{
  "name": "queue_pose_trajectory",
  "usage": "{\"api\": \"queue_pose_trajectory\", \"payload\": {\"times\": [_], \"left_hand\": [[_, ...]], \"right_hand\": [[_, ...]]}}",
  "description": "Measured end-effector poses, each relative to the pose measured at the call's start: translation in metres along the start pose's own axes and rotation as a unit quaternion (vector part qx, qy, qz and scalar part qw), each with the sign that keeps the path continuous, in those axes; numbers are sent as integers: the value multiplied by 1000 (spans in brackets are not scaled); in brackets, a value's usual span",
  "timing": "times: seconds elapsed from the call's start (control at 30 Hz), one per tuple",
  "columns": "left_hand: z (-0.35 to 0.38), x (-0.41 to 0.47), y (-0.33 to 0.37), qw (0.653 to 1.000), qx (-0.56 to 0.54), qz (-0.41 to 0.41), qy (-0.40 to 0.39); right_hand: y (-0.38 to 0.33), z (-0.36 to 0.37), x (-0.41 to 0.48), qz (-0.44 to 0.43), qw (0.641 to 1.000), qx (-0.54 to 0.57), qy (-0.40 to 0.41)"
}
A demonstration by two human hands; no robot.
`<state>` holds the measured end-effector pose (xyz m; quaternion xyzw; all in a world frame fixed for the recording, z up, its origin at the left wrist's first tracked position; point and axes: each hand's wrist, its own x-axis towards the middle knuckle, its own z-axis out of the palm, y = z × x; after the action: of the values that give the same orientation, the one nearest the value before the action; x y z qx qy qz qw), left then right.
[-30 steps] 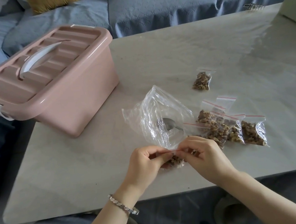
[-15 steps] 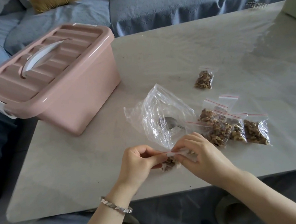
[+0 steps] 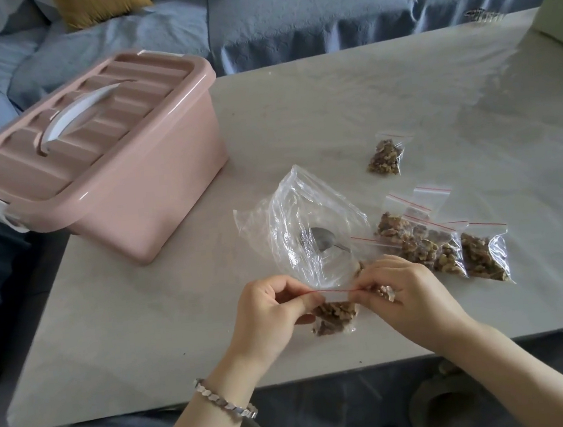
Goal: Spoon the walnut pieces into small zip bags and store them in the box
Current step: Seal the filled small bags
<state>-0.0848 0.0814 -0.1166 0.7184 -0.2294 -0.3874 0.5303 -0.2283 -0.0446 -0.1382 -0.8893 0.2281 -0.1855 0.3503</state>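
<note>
Plastic bag (image 3: 334,316) pinched by left hand (image 3: 269,314), right hand (image 3: 408,290).

1. I see a pale, marbled table (image 3: 181,326).
2. A pink box (image 3: 155,204), lid on, stands at its far left.
3. A big clear bag (image 3: 307,210) lies mid-table with a spoon (image 3: 323,238) inside.
4. A heap of filled small bags (image 3: 448,249) lies just right of it, and a lone bag (image 3: 384,157) lies farther back.
5. A green block (image 3: 560,14) is at the far right corner.
6. A near bag (image 3: 334,315) is by the front edge. I cannot tell if it touches the top.
</note>
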Motion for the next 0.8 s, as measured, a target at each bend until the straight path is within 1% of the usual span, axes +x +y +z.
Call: {"api": "queue_pose_trajectory", "payload": {"times": [0.1, 0.17, 0.27, 0.3, 0.33, 0.4, 0.43, 0.47, 0.53, 0.63, 0.7, 0.8], "left_hand": [[7, 7, -3, 1000, 10, 5, 12], [13, 13, -4, 999, 31, 13, 15], [23, 25, -4, 998, 65, 23, -5], [25, 30, -5, 996, 82, 28, -12], [26, 35, -5, 993, 109, 35, -19], [29, 42, -3, 983, 173, 50, -28], [31, 44, -2, 978, 198, 62, -27], [32, 45, 0, 973, 215, 76, -24], [35, 46, 6, 966, 238, 101, -20], [32, 45, 15, 962, 243, 120, -15], [26, 44, 18, 962, 240, 133, -12], [15, 42, 20, 959, 242, 149, 1]], "right_hand": [[-1, -8, 1, 72, 997, 26, 11], [0, -15, 3, 118, 993, 28, -7], [4, -30, 10, 160, 984, -42, -58], [6, -36, 15, 166, 984, -45, -52], [8, -45, 22, 171, 984, -33, -26], [16, -65, 44, 187, 980, -11, 63], [24, -75, 59, 194, 975, -18, 103], [34, -84, 76, 204, 970, -32, 126], [58, -93, 111, 241, 960, -64, 127], [86, -91, 154, 323, 938, -88, 94], [101, -86, 171, 367, 924, -73, 82], [118, -79, 187, 420, 903, -7, 94]]}}
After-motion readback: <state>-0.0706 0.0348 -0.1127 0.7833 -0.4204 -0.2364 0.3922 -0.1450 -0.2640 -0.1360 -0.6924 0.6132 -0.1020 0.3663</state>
